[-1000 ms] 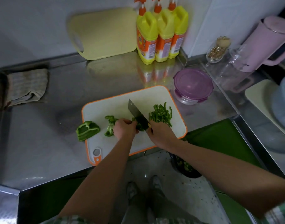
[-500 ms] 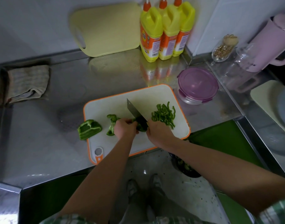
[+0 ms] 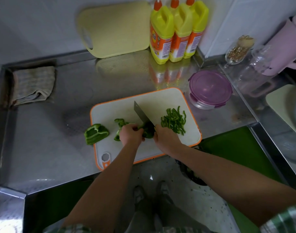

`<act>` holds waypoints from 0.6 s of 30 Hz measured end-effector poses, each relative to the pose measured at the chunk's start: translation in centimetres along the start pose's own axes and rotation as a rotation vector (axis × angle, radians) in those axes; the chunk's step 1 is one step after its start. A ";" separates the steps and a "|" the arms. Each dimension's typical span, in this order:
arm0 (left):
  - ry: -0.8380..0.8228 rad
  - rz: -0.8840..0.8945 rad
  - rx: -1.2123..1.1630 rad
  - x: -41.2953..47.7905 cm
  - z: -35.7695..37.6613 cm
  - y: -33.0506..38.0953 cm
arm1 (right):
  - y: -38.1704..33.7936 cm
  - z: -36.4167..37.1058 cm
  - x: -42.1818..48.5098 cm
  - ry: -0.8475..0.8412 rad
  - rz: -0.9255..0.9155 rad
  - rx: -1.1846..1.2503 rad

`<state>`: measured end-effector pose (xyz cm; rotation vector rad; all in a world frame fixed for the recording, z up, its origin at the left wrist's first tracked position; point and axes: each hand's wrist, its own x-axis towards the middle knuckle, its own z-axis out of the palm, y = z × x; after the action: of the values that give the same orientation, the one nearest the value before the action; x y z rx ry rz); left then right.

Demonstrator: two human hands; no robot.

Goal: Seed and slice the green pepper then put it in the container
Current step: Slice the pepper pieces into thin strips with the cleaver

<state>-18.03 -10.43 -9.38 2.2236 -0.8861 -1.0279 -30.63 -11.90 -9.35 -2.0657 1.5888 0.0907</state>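
A white cutting board with an orange rim (image 3: pixel 160 100) lies on the steel counter. My left hand (image 3: pixel 130 134) holds a piece of green pepper (image 3: pixel 146 132) down on the board. My right hand (image 3: pixel 165 139) grips the handle of a cleaver (image 3: pixel 140 112), whose blade stands on that piece. A pile of thin pepper strips (image 3: pixel 174 121) lies to the right of the blade. More pepper scraps (image 3: pixel 119 125) sit left of my left hand, and a large pepper chunk (image 3: pixel 96 133) rests on the board's left edge. The round container with a purple lid (image 3: pixel 210 89) stands closed to the right of the board.
Three yellow detergent bottles (image 3: pixel 175 31) and a pale yellow cutting board (image 3: pixel 115 27) stand against the back wall. A folded cloth (image 3: pixel 33 84) lies at the far left. A pink jug (image 3: pixel 285 46), a glass jar (image 3: pixel 238 51) and a clear bottle (image 3: pixel 258 64) are at the right.
The hands and cleaver stay at the same spot on the board, on the same pepper piece. The camera has shifted slightly, so the scene sits a little differently in the frame.
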 end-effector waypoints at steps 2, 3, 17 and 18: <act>-0.002 0.013 0.001 0.0 -0.1 -0.2 | 0.2 0.3 0.5 0.009 -0.007 0.008; -0.001 0.019 0.000 -0.1 -0.2 -0.3 | 0.3 0.4 0.7 0.019 -0.008 0.016; 0.034 0.030 0.074 -0.2 0.3 -0.1 | 2.7 -0.9 0.1 0.017 -0.046 0.126; 0.030 0.033 0.084 -0.1 0.4 -0.1 | 2.8 -0.7 0.0 0.020 -0.035 0.132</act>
<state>-18.38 -10.35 -9.57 2.2796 -0.9661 -0.9562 -33.37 -12.66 -9.70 -1.9971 1.5270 -0.0462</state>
